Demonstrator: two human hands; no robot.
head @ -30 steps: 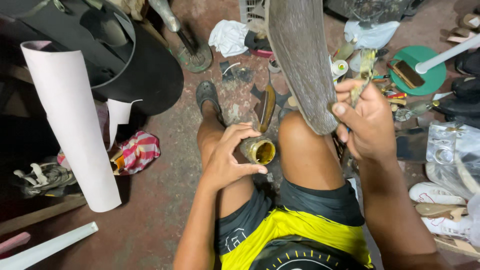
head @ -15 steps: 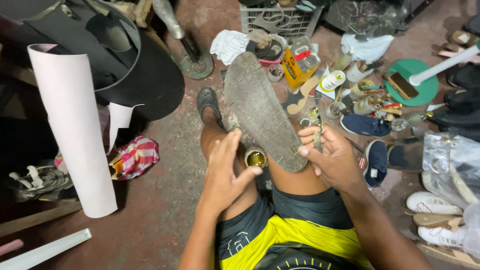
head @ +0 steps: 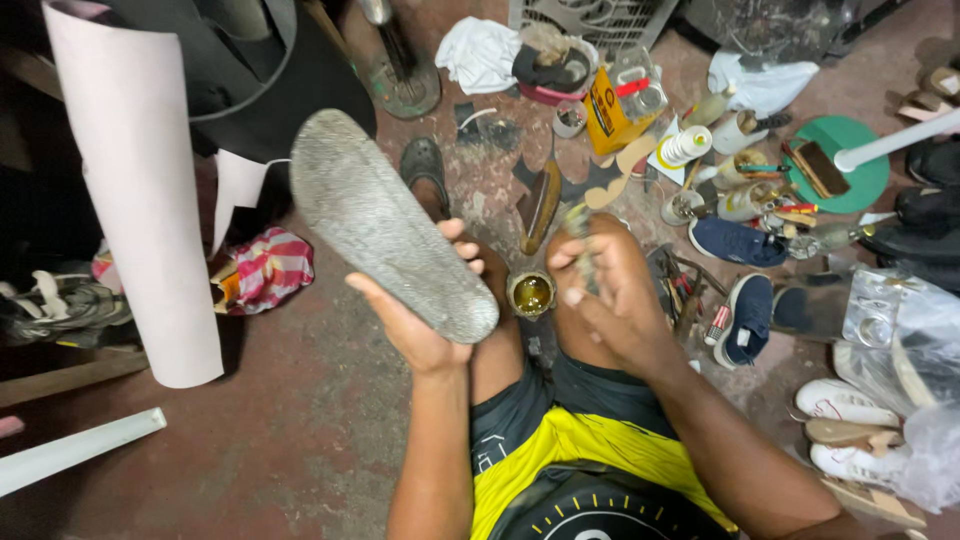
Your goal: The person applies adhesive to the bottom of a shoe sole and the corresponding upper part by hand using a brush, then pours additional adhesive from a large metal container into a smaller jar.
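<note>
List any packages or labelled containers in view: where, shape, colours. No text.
Yellow box: floor at top centre, by the white crate; rectangular, yellow with dark print.
White roll: right of the box; cylinder, white, on a yellow-edged card.
Small open tin: between the knees, near the left hand; round, brass-coloured, amber contents.

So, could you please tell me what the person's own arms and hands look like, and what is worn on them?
Both arms are bare from the elbow down, with no sleeves showing in view. The left hand and the right hand wear no gloves, and no rings, watch or bands show. The fingernails are short. The only clothing seen is a yellow and black shirt and dark shorts.
</note>
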